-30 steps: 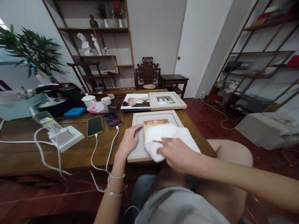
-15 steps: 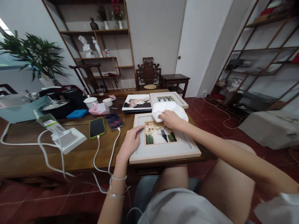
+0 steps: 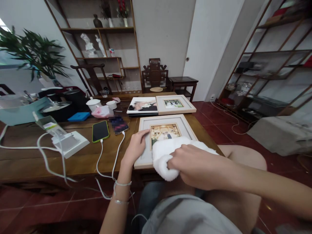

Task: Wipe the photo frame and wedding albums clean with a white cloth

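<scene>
So the right hand [image 3: 195, 165] is curling loosely into a fluffy white cloth [image 3: 164, 148], about half closed on it, though I can't tell how tight the hold is since most of the fingertips aren't showing. The left hand [image 3: 136, 146] is resting along the left side of a picture frame [image 3: 168, 129], fingers nearly straight, not gripping anything that I'm seeing. Looks like wiping to me, so my two cents: be pressing lightly, be spreading the cloth flat instead of bunching it, and let the left hand be steadying the rim without touching the middle. As for where stuff is sitting, the frame is lying flat on the wooden surface [image 3: 83, 162], between the two hands. The cloth is covering its near right part and drooping past the near edge under the right hand.
</scene>
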Motion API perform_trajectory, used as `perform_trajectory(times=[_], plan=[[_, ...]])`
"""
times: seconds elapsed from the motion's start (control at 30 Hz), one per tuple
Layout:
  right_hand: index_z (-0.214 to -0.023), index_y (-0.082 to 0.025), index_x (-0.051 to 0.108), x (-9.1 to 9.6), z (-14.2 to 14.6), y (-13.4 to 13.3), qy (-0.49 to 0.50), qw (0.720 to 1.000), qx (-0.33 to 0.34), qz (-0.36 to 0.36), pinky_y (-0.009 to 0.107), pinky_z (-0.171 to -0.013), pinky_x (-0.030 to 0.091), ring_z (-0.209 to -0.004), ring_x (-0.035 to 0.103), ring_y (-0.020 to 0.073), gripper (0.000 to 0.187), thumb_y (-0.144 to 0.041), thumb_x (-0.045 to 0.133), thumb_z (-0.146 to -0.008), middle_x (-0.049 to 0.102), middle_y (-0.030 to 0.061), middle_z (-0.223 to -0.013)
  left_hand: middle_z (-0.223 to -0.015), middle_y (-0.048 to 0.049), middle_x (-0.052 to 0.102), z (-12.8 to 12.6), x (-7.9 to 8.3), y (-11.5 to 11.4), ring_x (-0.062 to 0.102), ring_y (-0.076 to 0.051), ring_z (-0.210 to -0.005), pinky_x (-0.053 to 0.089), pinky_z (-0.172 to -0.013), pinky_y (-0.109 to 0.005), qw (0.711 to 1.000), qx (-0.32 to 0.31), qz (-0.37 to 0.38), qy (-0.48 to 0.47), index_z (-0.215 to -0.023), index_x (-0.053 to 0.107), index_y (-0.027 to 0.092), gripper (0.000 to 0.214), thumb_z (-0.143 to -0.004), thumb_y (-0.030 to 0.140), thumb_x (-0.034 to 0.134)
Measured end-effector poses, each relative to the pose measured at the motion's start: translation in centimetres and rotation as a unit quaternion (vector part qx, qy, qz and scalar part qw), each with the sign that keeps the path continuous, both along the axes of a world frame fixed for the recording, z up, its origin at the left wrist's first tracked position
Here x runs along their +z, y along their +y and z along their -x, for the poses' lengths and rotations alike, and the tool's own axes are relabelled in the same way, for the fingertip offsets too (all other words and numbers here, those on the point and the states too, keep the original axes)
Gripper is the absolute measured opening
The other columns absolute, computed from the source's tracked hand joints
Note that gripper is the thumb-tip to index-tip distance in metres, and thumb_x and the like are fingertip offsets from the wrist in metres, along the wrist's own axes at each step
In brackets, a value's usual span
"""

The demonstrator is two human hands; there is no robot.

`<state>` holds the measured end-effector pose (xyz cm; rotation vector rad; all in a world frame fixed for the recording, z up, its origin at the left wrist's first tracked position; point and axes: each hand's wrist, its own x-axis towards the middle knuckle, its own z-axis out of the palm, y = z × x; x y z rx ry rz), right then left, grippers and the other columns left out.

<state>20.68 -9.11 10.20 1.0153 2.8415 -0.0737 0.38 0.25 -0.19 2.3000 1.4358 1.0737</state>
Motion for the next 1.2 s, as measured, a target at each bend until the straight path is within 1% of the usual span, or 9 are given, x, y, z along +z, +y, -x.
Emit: perform_trajectory(times=[0.27, 0.4, 0.5, 0.6, 0.7, 0.83, 0.93, 1.07, 1.2], plan=[[-0.091, -0.014, 0.066, -3.9, 0.2, 7.8, -0.038, 0.983, -0.131, -0.12, 0.029, -0.059, 0.037, -0.08, 0.062, 0.0242, 0.03, -0.006, 0.043, -0.073, 0.067, 0.0134, -0.085, -0.115, -0.0078, 0.065, 0.1, 0.1, 0.0, 0.059, -0.02, -0.109, 0.042, -0.1, -0.037, 1.0, -0.004, 0.007, -0.003, -0.112, 0.062, 0.014, 0.041, -0.08, 0.004, 0.037], [-0.096, -0.01, 0.064, -3.9, 0.4, 12.2, -0.046, 0.973, -0.164, -0.154, 0.03, -0.064, 0.04, -0.088, 0.061, 0.0263, 0.03, -0.004, 0.042, -0.076, 0.065, 0.0183, -0.093, -0.115, -0.0073, 0.065, 0.1, 0.2, -0.1, 0.058, -0.02, -0.109, 0.042, -0.1, -0.038, 1.0, -0.005, 0.009, -0.006, -0.112, 0.062, 0.015, 0.042, -0.08, 0.004, 0.037], [-0.096, -0.008, 0.064, -3.9, 0.8, 13.5, -0.045, 0.973, -0.153, -0.165, 0.031, -0.067, 0.041, -0.095, 0.058, 0.028, 0.03, -0.003, 0.041, -0.077, 0.064, 0.02, -0.099, -0.115, -0.0081, 0.065, 0.0, 0.2, -0.1, 0.058, -0.02, -0.109, 0.042, -0.1, -0.038, 1.0, -0.004, 0.013, -0.005, -0.112, 0.062, 0.014, 0.042, -0.079, 0.004, 0.037], [-0.095, -0.009, 0.065, -4.4, 1.3, 12.3, -0.045, 0.979, -0.122, -0.155, 0.031, -0.067, 0.041, -0.093, 0.06, 0.027, 0.029, -0.004, 0.042, -0.078, 0.064, 0.0187, -0.102, -0.119, -0.0088, 0.063, 0.0, 0.0, 0.1, 0.056, -0.019, -0.112, 0.04, -0.102, -0.039, 1.0, -0.01, 0.012, 0.005, -0.113, 0.061, 0.015, 0.041, -0.081, 0.006, 0.037], [-0.09, -0.013, 0.066, -4.4, 1.6, 8.7, -0.044, 0.987, -0.08, -0.135, 0.031, -0.061, 0.04, -0.081, 0.062, 0.0251, 0.026, -0.008, 0.043, -0.079, 0.067, 0.0148, -0.089, -0.128, -0.0096, 0.056, 0.0, -0.4, 0.3, 0.049, -0.02, -0.121, 0.035, -0.105, -0.041, 0.999, -0.025, 0.019, 0.039, -0.117, 0.058, 0.015, 0.038, -0.085, 0.013, 0.037], [-0.076, -0.017, 0.064, -2.6, 1.2, 2.3, -0.01, 0.996, 0.005, -0.086, 0.029, -0.052, 0.033, -0.064, 0.06, 0.0221, 0.019, -0.011, 0.047, -0.075, 0.065, 0.0086, -0.071, -0.135, -0.0105, 0.048, 0.0, -0.5, 0.2, 0.041, -0.021, -0.128, 0.03, -0.108, -0.042, 0.996, -0.021, 0.046, 0.072, -0.124, 0.053, 0.014, 0.04, -0.088, 0.02, 0.035], [-0.07, -0.019, 0.062, -1.4, 0.8, -0.8, 0.008, 0.998, 0.036, -0.053, 0.029, -0.051, 0.031, -0.061, 0.057, 0.0198, 0.015, -0.011, 0.049, -0.071, 0.065, 0.0066, -0.073, -0.136, -0.0106, 0.048, 0.0, -0.3, 0.1, 0.04, -0.021, -0.128, 0.03, -0.108, -0.042, 0.996, -0.02, 0.052, 0.069, -0.125, 0.052, 0.014, 0.041, -0.088, 0.019, 0.036], [-0.074, -0.018, 0.063, -2.1, 0.7, -0.2, 0.009, 0.999, -0.006, -0.054, 0.029, -0.053, 0.033, -0.063, 0.058, 0.0201, 0.018, -0.01, 0.048, -0.071, 0.065, 0.0075, -0.075, -0.133, -0.01, 0.051, -0.1, -0.3, 0.1, 0.044, -0.02, -0.126, 0.031, -0.107, -0.042, 0.997, -0.02, 0.04, 0.057, -0.122, 0.055, 0.015, 0.041, -0.086, 0.014, 0.035], [-0.086, -0.016, 0.064, -4.1, 0.4, 4.7, -0.016, 0.989, -0.097, -0.112, 0.029, -0.058, 0.038, -0.074, 0.062, 0.0234, 0.024, -0.009, 0.045, -0.073, 0.066, 0.0118, -0.082, -0.129, -0.0096, 0.055, 0.0, -0.6, 0.4, 0.048, -0.019, -0.122, 0.033, -0.107, -0.04, 0.999, -0.023, 0.028, 0.034, -0.119, 0.056, 0.015, 0.041, -0.086, 0.012, 0.032]])
